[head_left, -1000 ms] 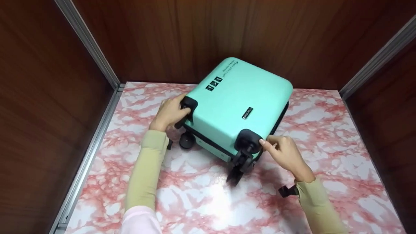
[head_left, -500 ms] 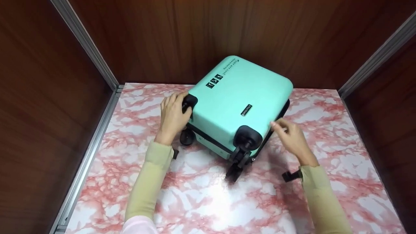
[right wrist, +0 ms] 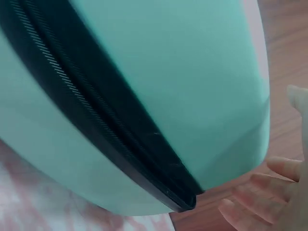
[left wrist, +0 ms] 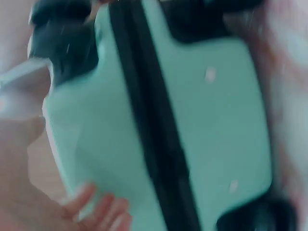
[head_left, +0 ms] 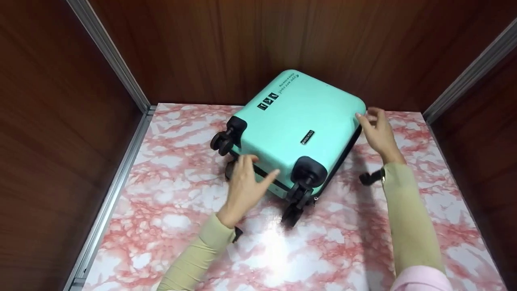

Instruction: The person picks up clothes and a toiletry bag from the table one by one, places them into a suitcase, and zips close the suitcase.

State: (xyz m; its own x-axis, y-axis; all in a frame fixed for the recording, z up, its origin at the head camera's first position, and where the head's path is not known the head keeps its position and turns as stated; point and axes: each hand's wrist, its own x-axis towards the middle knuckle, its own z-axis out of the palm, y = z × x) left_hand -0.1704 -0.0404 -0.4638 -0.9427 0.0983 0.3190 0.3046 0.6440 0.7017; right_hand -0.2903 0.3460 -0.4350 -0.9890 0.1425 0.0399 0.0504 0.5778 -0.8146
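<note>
A mint-green hard-shell suitcase lies on its side, its printed face up and its wheeled end toward me. In the head view my left hand is in front of that end, thumb spread from the fingers, holding nothing. The left wrist view shows its fingers beside the suitcase's end; whether they touch cannot be told. My right hand is at the far right corner with loosely bent fingers, apparently just off the shell. A black zipper band runs along the side in the right wrist view.
Black wheels jut from the near end, one pair at the left corner and another at the front corner. The surface has a red and white marble pattern. Dark wood panels with metal edge strips enclose it.
My left hand has let go of the left corner wheel and moved toward me and right. The right hand has slid from the front corner wheel along the side to the far right corner.
</note>
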